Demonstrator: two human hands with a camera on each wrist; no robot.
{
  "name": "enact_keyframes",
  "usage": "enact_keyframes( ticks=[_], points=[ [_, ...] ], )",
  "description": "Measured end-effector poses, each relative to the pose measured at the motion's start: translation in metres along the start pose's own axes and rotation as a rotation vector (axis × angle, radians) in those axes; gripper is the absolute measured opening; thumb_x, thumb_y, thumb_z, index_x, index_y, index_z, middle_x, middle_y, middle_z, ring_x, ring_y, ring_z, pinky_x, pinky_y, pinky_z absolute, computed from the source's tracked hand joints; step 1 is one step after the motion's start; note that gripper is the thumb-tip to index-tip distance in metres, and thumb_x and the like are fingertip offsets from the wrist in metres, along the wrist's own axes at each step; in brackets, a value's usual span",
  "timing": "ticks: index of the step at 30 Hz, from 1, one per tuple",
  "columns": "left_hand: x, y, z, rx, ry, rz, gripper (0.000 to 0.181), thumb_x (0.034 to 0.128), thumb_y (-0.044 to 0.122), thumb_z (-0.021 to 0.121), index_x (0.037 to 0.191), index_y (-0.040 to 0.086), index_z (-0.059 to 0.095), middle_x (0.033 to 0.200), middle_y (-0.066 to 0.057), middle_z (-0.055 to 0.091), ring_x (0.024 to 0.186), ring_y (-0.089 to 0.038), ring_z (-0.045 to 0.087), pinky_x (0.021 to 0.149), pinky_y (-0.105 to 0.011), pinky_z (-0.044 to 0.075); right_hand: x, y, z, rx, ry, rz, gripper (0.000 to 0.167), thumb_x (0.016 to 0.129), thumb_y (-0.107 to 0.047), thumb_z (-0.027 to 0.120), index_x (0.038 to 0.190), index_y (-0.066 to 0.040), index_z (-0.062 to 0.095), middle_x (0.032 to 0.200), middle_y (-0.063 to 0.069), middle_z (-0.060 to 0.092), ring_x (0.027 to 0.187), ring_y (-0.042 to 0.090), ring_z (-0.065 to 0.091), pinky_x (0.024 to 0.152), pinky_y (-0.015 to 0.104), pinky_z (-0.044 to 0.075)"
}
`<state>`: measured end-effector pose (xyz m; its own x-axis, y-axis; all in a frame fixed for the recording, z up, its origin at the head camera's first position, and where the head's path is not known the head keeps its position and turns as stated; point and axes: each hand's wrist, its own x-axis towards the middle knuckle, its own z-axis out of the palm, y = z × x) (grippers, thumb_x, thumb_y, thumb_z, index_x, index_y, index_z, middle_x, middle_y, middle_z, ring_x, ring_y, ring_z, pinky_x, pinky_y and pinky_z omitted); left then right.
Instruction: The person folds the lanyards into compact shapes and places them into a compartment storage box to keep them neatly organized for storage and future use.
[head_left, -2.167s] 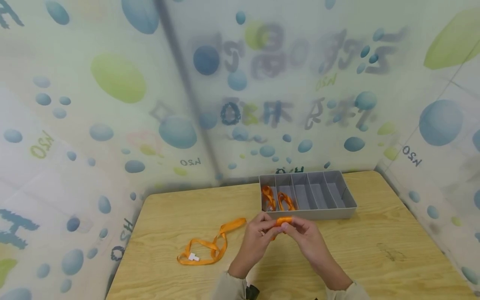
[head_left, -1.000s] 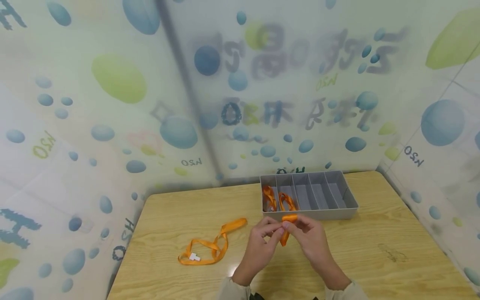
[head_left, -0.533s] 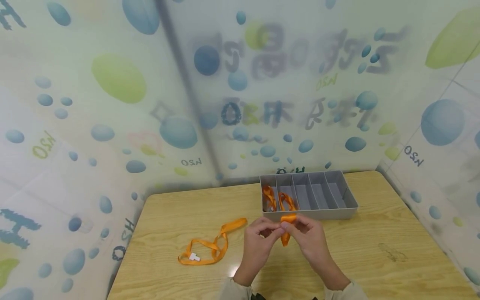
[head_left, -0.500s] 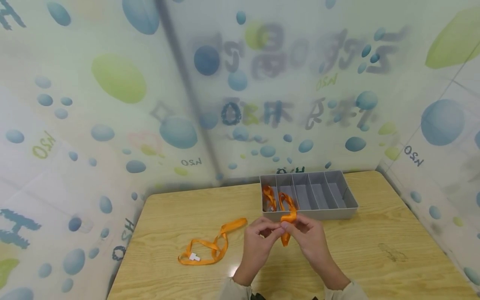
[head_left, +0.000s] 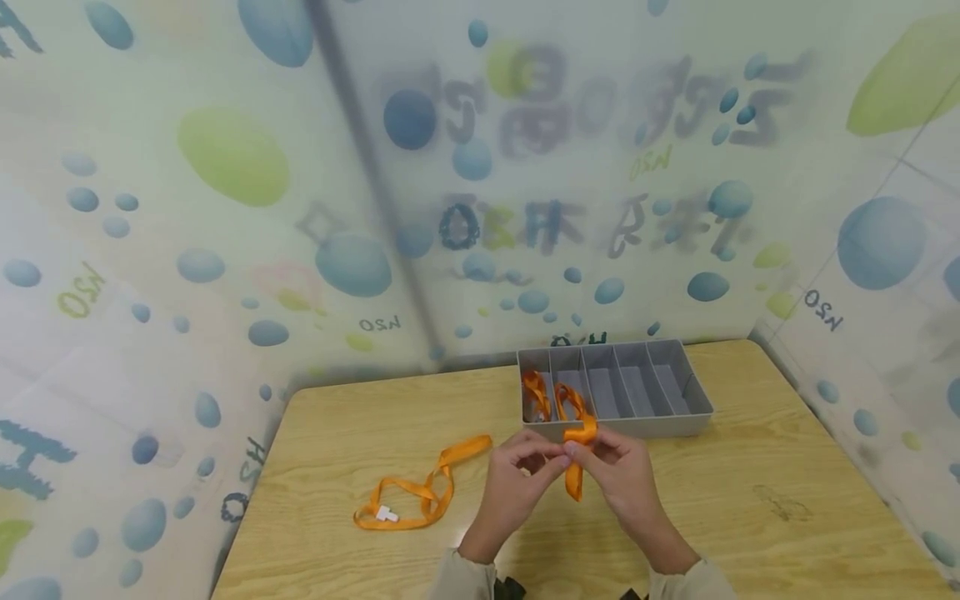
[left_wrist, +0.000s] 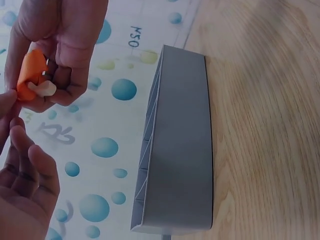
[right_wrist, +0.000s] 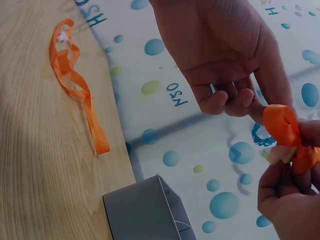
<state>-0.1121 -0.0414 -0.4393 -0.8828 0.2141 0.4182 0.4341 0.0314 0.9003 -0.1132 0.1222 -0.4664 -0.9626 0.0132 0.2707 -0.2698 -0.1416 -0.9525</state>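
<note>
Tabletop (head_left: pixel 735 517) below, held lanyard (head_left: pixel 574 481) points lengthwise toward person (head_left: pixel 692 582).

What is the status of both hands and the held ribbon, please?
Left hand, right hand: pinching orange ribbon. Ribbon looped, above table. Grey box beyond, nothing visibly blocking.

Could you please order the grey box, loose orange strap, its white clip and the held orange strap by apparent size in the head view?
1. Grey box
2. Loose orange strap
3. Held orange strap, visible part only
4. White clip

Left hand (head_left: pixel 516 485) and right hand (head_left: pixel 621 479) pinching orange ribbon (head_left: pixel 573 483), 5-compartment tray (head_left: pixel 652 427)
</note>
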Motion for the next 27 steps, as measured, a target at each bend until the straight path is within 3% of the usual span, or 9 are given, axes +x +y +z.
enact_keyframes(
  ticks=[4, 9, 12, 15, 20, 24, 27],
  points=[
    [0.0, -0.015, -0.002, -0.001, -0.015, -0.039, 0.005, 0.0878, -0.002, 0.072, 0.092, -0.004, 0.075, 0.082, -0.017, 0.064, 0.064, -0.007, 0.053, 0.057, -0.025, 0.051, 0.001, 0.0, 0.0, 0.01, -0.009, -0.012, 0.017, 0.088, 0.009, 0.069, 0.101, 0.018, 0.066, 0.089, 0.002, 0.072, 0.077, 0.011, 0.067, 0.068, 0.024, 0.057],
    [0.0, -0.04, -0.002, 0.03, -0.017, -0.085, 0.007, 0.091, 0.006, 0.072, 0.094, 0.001, 0.076, 0.086, -0.013, 0.067, 0.068, -0.008, 0.057, 0.06, -0.027, 0.053, 0.003, 0.003, -0.002, -0.041, 0.057, 0.032, 0.016, 0.086, 0.006, 0.072, 0.098, 0.016, 0.069, 0.084, 0.002, 0.073, 0.071, 0.011, 0.064, 0.064, 0.023, 0.055],
    [0.002, -0.05, -0.004, 0.065, 0.017, -0.113, 0.009, 0.092, 0.012, 0.072, 0.095, 0.005, 0.077, 0.09, -0.007, 0.069, 0.07, -0.008, 0.058, 0.062, -0.024, 0.052, 0.008, 0.008, -0.008, -0.098, 0.111, 0.052, 0.015, 0.085, 0.004, 0.075, 0.095, 0.014, 0.07, 0.079, 0.0, 0.071, 0.067, 0.009, 0.063, 0.06, 0.022, 0.054],
    [0.005, -0.061, -0.006, 0.152, 0.087, -0.125, 0.009, 0.092, 0.013, 0.073, 0.097, 0.007, 0.077, 0.09, -0.004, 0.069, 0.07, -0.009, 0.059, 0.063, -0.024, 0.052, 0.015, 0.014, -0.019, -0.154, 0.151, 0.053, 0.014, 0.085, 0.003, 0.076, 0.093, 0.013, 0.071, 0.075, 0.0, 0.069, 0.064, 0.008, 0.061, 0.058, 0.021, 0.053],
    [0.015, -0.077, -0.011, 0.382, 0.206, -0.113, 0.015, 0.0892, 0.012, 0.076, 0.103, 0.008, 0.077, 0.09, -0.007, 0.069, 0.063, -0.008, 0.054, 0.058, -0.023, 0.05, 0.03, 0.019, -0.041, -0.243, 0.212, 0.064, 0.018, 0.085, 0.0, 0.077, 0.094, 0.014, 0.07, 0.073, -0.003, 0.067, 0.061, 0.006, 0.059, 0.055, 0.018, 0.051],
    [0.022, -0.089, -0.016, 0.555, 0.252, -0.121, 0.025, 0.0884, 0.017, 0.077, 0.111, 0.007, 0.075, 0.094, -0.011, 0.07, 0.057, -0.006, 0.051, 0.052, -0.021, 0.046, 0.041, 0.021, -0.053, -0.289, 0.24, 0.011, 0.016, 0.083, 0.001, 0.078, 0.092, 0.013, 0.072, 0.071, -0.001, 0.066, 0.057, 0.006, 0.054, 0.051, 0.017, 0.047],
    [0.025, -0.096, -0.018, 0.625, 0.254, -0.149, 0.03, 0.0889, 0.019, 0.077, 0.115, 0.006, 0.074, 0.097, -0.01, 0.071, 0.055, -0.006, 0.053, 0.052, -0.022, 0.047, 0.048, 0.025, -0.059, -0.373, 0.231, -0.054, 0.012, 0.082, 0.002, 0.079, 0.087, 0.01, 0.073, 0.068, 0.004, 0.063, 0.053, 0.007, 0.047, 0.046, 0.017, 0.04]
  ],
)
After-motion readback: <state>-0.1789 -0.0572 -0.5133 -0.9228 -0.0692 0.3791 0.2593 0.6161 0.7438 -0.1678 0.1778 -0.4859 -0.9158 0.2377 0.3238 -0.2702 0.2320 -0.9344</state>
